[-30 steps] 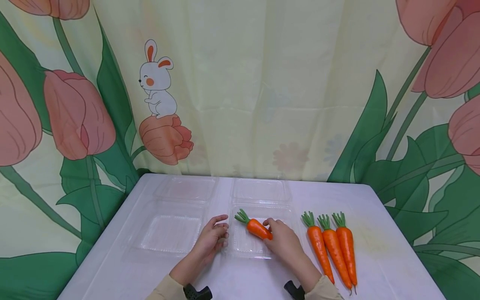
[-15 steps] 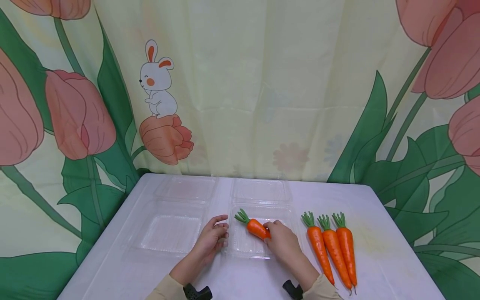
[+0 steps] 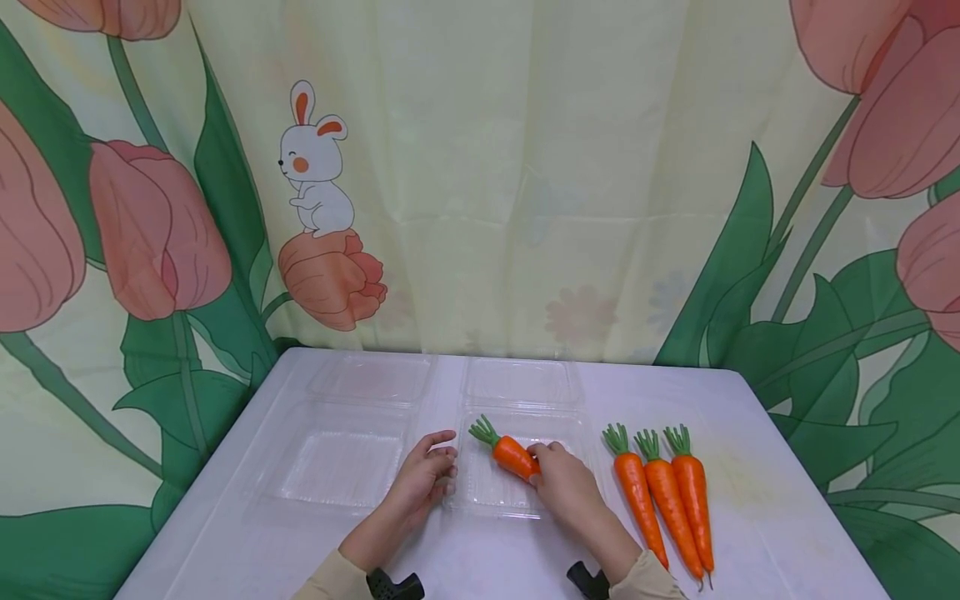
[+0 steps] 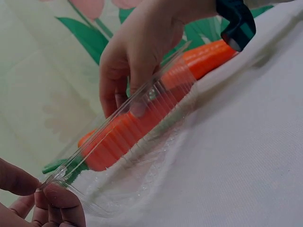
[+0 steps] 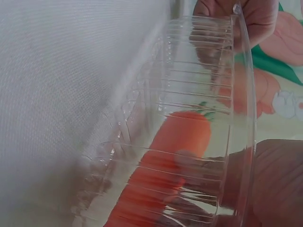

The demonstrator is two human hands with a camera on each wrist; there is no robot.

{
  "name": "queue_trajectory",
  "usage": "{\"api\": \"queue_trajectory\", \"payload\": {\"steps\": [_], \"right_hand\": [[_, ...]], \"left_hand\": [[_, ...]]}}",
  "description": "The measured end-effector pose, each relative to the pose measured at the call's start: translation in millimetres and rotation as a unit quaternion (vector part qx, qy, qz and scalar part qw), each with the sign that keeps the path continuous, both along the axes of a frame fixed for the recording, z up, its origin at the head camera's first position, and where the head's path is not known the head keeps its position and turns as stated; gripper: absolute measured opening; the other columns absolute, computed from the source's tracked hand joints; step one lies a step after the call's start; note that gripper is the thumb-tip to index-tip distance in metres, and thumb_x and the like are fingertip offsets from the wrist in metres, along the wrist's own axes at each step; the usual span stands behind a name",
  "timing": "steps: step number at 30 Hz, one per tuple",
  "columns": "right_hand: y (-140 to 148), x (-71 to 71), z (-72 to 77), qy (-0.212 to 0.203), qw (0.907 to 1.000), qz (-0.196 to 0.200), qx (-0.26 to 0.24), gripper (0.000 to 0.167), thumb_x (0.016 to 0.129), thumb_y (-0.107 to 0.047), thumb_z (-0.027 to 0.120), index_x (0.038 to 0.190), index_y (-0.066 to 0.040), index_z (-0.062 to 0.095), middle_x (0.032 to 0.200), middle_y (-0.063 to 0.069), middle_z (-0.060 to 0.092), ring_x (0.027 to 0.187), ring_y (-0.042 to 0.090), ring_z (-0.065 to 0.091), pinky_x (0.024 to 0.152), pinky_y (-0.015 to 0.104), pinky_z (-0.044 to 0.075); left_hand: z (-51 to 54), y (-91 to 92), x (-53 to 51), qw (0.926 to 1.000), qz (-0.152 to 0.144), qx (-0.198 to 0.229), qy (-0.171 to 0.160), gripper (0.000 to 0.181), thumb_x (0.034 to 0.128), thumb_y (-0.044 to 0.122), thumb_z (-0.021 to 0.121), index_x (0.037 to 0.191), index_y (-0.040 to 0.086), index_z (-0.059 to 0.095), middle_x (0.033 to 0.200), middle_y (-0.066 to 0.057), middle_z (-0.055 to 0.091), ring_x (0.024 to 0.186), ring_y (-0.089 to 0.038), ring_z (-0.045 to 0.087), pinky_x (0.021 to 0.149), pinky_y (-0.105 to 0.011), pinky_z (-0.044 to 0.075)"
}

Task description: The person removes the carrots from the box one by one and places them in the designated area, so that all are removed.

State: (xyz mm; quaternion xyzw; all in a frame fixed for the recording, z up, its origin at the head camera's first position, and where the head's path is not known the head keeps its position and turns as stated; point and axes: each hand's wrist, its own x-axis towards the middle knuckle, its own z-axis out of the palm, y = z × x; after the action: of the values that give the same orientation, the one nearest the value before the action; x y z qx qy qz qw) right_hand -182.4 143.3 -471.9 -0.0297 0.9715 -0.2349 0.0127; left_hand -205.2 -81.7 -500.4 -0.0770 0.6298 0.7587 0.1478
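Observation:
My right hand (image 3: 566, 482) grips a carrot (image 3: 513, 457) by its orange body, inside the base of a clear plastic clamshell container (image 3: 487, 504). The carrot slants, green tops toward the far left. Its lower end is hidden behind the right hand in the head view. My left hand (image 3: 422, 479) is at the container's left side; in the left wrist view its thumb and finger (image 4: 61, 195) pinch the rim. Through the ribbed clear wall, the right wrist view shows the carrot (image 5: 156, 165) with fingers round it.
Three more carrots (image 3: 671, 500) lie side by side on the white tablecloth (image 3: 780, 517), right of the container. A second clear container (image 3: 341, 467), lid folded back, sits at the left. A tulip-and-rabbit curtain (image 3: 480, 208) hangs behind the table.
My right hand has shifted very slightly, the carrot still in its grip. The left hand holds its place at the rim.

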Motion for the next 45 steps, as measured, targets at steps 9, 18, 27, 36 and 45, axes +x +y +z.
{"api": "queue_trajectory", "payload": {"steps": [9,18,27,36,45], "right_hand": [[4,0.9,7.0,0.014,0.9997,-0.001,-0.02,0.038,0.088,-0.007,0.078,0.124,-0.006,0.069,0.107,0.01,0.067,0.09,0.022,0.064,0.094,0.052,0.058],[8,-2.6,15.8,0.025,0.997,-0.026,-0.069,0.039,0.091,-0.01,0.077,0.128,-0.007,0.067,0.113,0.01,0.068,0.093,0.022,0.064,0.093,0.052,0.058],[18,-6.5,27.5,0.021,0.9941,-0.028,-0.103,0.039,0.092,-0.009,0.075,0.13,-0.006,0.066,0.114,0.009,0.069,0.092,0.021,0.063,0.084,0.043,0.059],[33,-9.0,34.2,-0.001,0.9824,-0.042,-0.182,0.039,0.094,-0.006,0.071,0.132,-0.002,0.064,0.116,0.012,0.07,0.09,0.022,0.067,0.08,0.042,0.061],[51,-6.5,40.9,-0.017,0.9766,-0.07,-0.202,0.042,0.098,-0.01,0.069,0.138,0.0,0.059,0.123,0.015,0.067,0.094,0.025,0.068,0.08,0.042,0.062]], "left_hand": [[0.3,1.2,0.6,1.0,0.001,0.002,-0.001,0.047,0.1001,0.0,0.051,0.146,0.002,0.041,0.102,-0.004,0.053,0.077,-0.014,0.052,0.058,-0.021,0.045],[1.6,0.9,1.7,1.0,-0.003,0.003,0.003,0.046,0.1007,0.001,0.05,0.145,0.002,0.041,0.101,-0.004,0.053,0.076,-0.014,0.052,0.058,-0.021,0.045],[0.5,-0.2,1.8,0.9999,-0.006,0.011,0.008,0.045,0.1004,0.0,0.05,0.144,0.0,0.04,0.1,-0.003,0.052,0.075,-0.012,0.052,0.057,-0.02,0.045],[-1.0,-0.2,2.0,0.9997,-0.009,0.016,0.019,0.044,0.101,0.0,0.05,0.144,0.0,0.04,0.1,-0.002,0.052,0.075,-0.012,0.052,0.057,-0.021,0.044],[-0.9,-1.0,2.5,0.9999,-0.005,0.006,0.015,0.044,0.0998,-0.001,0.048,0.143,0.001,0.041,0.1,-0.003,0.053,0.076,-0.013,0.051,0.058,-0.021,0.044]]}}
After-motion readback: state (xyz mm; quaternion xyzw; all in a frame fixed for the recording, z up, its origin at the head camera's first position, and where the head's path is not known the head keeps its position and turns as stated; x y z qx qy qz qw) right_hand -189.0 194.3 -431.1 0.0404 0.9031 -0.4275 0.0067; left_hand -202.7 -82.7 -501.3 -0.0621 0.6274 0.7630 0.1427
